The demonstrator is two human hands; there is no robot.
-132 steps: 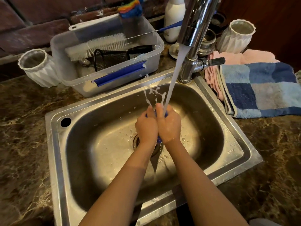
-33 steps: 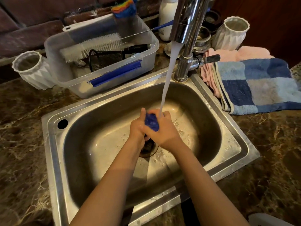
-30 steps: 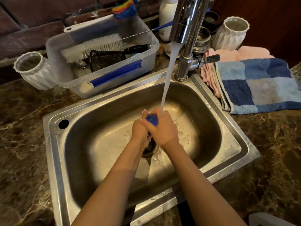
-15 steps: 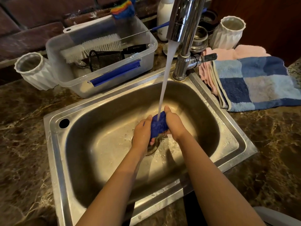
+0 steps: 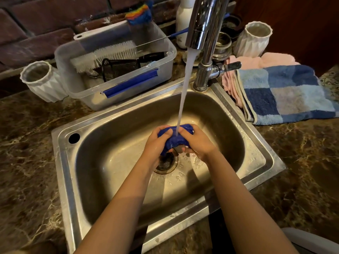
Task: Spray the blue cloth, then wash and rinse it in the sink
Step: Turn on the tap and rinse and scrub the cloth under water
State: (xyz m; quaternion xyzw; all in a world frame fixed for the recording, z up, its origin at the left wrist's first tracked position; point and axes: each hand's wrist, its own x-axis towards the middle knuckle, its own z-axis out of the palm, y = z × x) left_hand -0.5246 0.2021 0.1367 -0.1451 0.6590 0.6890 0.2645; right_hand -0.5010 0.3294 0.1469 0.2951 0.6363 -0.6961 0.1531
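Note:
The blue cloth (image 5: pixel 175 141) is bunched up wet between both hands, over the drain (image 5: pixel 166 163) of the steel sink (image 5: pixel 117 136). My left hand (image 5: pixel 156 143) grips its left end, and my right hand (image 5: pixel 199 142) grips its right end. Water runs from the chrome tap (image 5: pixel 205 24) in a white stream (image 5: pixel 184 88) that lands on the middle of the cloth. Much of the cloth is hidden inside my fingers.
A clear plastic tub (image 5: pixel 117 70) with brushes stands behind the sink on the left, beside a white ribbed cup (image 5: pixel 43 81). A blue checked towel (image 5: pixel 286 94) over a pink cloth (image 5: pixel 260 59) lies right of the tap. Another white cup (image 5: pixel 254 39) and a white bottle (image 5: pixel 183 19) stand at the back.
My hands have moved apart a little, stretching the cloth out wider under the stream. Earlier they were pressed together around it. Water keeps running.

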